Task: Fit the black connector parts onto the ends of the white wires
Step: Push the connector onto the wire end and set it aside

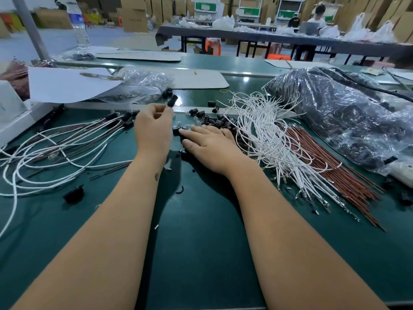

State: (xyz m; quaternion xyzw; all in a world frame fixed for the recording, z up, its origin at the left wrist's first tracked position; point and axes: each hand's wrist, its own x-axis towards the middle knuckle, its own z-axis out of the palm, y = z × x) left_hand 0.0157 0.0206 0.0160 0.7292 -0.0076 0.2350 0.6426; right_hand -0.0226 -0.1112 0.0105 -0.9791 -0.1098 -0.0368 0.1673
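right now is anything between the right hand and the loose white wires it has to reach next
Nothing solid blocks it. The right hand lies flat on the pile of black connectors, and the bundle of white wires lies directly to its right on the green table, with only scattered connectors between.

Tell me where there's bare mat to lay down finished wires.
Freest: the green mat between and below the forearms, only small scraps there. Crowded: white wires and brown wires right, finished wires left, black connector parts beyond the right hand.
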